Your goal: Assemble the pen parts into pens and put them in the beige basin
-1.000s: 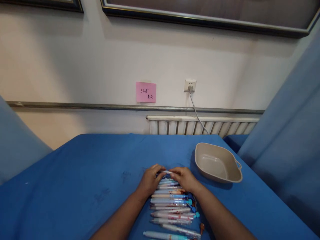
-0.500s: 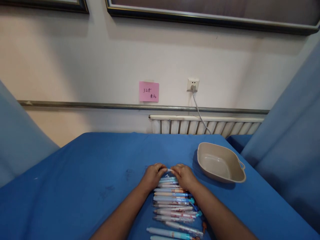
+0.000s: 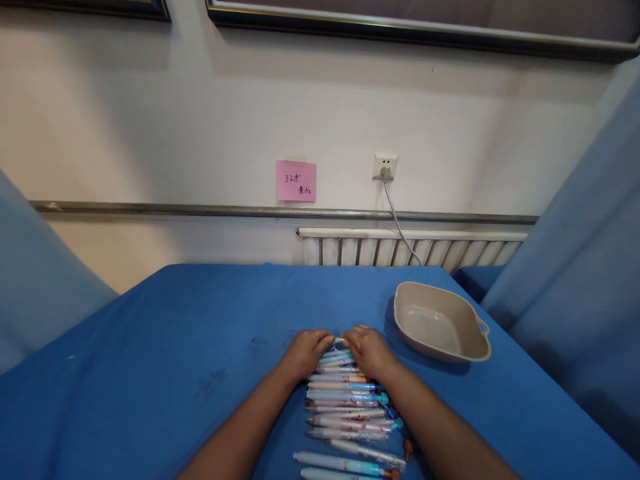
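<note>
Several pens (image 3: pixel 347 425) lie side by side in a column on the blue cloth, roughly crosswise to me. Some have clear barrels, others pale blue or orange ones, and a few carry small charms at the right end. At the far end of the column, my left hand (image 3: pixel 304 352) pinches the left end of a whitish pen (image 3: pixel 339 341). My right hand (image 3: pixel 369 350) closes its fingers on that pen's right end. Both hands hide most of it, and my right wrist covers the right tips of some nearby pens.
A beige plastic basin (image 3: pixel 440 327) with a loop handle stands right of my hands. The blue cloth (image 3: pixel 190 333) covers the table up to the radiator (image 3: pixel 360 250). Pale blue curtains (image 3: pixel 575 267) hang on both sides. A cable (image 3: pixel 400 223) runs down from the wall socket.
The hands stay at the far end of the column on the same pen. A few pens just below them sit slightly more tilted. The view has shifted slightly.
</note>
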